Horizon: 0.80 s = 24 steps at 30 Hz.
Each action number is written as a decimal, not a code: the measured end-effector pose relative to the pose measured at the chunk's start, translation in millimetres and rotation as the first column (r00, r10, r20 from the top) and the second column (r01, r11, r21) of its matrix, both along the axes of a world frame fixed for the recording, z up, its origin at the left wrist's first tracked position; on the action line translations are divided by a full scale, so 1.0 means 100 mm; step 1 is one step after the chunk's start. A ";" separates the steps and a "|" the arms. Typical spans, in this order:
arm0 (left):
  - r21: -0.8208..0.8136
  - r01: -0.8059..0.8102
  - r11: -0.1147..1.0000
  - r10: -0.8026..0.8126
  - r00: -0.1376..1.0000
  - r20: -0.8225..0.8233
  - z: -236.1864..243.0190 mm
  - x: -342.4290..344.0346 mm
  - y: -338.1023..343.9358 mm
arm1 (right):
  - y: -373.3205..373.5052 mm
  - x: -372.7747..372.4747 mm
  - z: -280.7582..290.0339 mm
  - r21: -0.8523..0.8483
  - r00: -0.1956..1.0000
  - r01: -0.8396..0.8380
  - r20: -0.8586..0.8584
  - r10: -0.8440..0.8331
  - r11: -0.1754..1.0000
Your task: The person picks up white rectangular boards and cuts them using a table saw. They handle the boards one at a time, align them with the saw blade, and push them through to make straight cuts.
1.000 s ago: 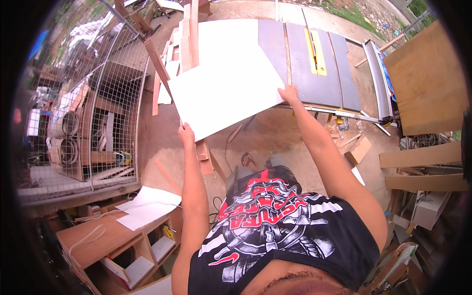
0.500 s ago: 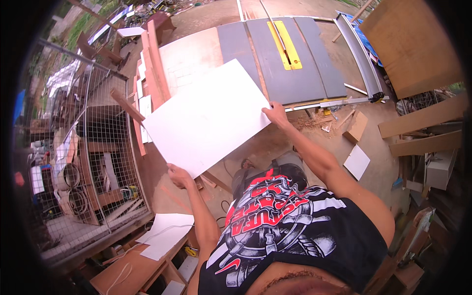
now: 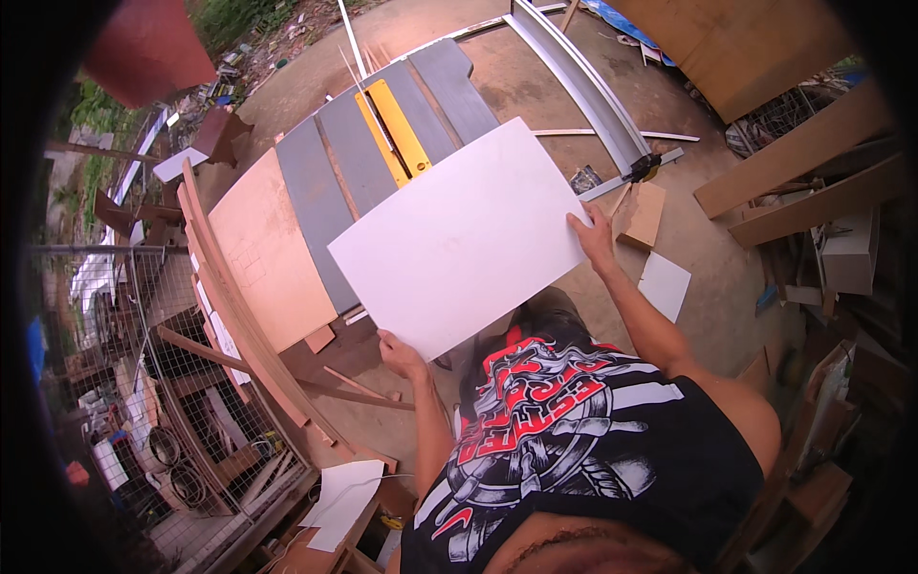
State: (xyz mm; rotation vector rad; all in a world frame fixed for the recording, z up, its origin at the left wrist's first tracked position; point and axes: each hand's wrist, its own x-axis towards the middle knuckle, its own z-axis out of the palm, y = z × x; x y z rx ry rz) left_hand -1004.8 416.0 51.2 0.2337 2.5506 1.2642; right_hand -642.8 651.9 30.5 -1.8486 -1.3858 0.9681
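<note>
A rectangular white board (image 3: 459,244) spans the space in front of me, gripped at two edges. My left hand (image 3: 404,356) is closed on its near left corner, thumb on top. On the right edge, my right hand (image 3: 593,235) pinches the board, its other fingers partly hidden below. Beyond the board lies a table saw (image 3: 320,191) with a grey top. Its yellow insert plate (image 3: 397,124) has a slot with a blade or thin guard, too small to tell. The board's far part overlaps the near side of the saw top in view; whether it touches cannot be told.
A plywood panel (image 3: 258,253) extends left of the saw, beside long timber strips (image 3: 225,277). A wire mesh fence (image 3: 158,335) stands at left. To the right are a metal rail (image 3: 583,91), a wooden block (image 3: 643,212), a white offcut (image 3: 664,284) and leaning boards (image 3: 794,153).
The white board has moved right relative to the saw, with both hands still holding it. My view has turned, so the saw now appears tilted and farther left.
</note>
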 end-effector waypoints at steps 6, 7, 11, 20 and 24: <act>-0.219 0.140 0.966 -0.129 0.990 0.064 -0.23 0.85 1.14 | 0.62 1.16 -0.23 -0.005 0.956 0.230 0.187 -0.225 0.973; -0.255 0.153 0.955 -0.134 0.987 0.092 -0.24 0.95 1.24 | 0.70 1.26 -0.25 0.016 0.967 0.192 0.166 -0.192 0.981; -0.237 0.055 0.970 -0.040 0.997 0.066 -0.42 1.14 1.43 | 0.82 1.39 -0.25 0.028 0.966 0.186 0.174 -0.188 0.982; -0.234 -0.020 0.972 0.044 0.995 0.094 -0.36 1.19 1.46 | 0.76 0.23 0.09 0.281 0.856 -0.409 0.448 0.258 0.868; -0.211 -0.077 0.974 0.110 0.983 0.149 -0.31 1.22 1.53 | 1.12 -0.46 -0.03 0.211 0.643 -0.665 0.650 0.405 0.717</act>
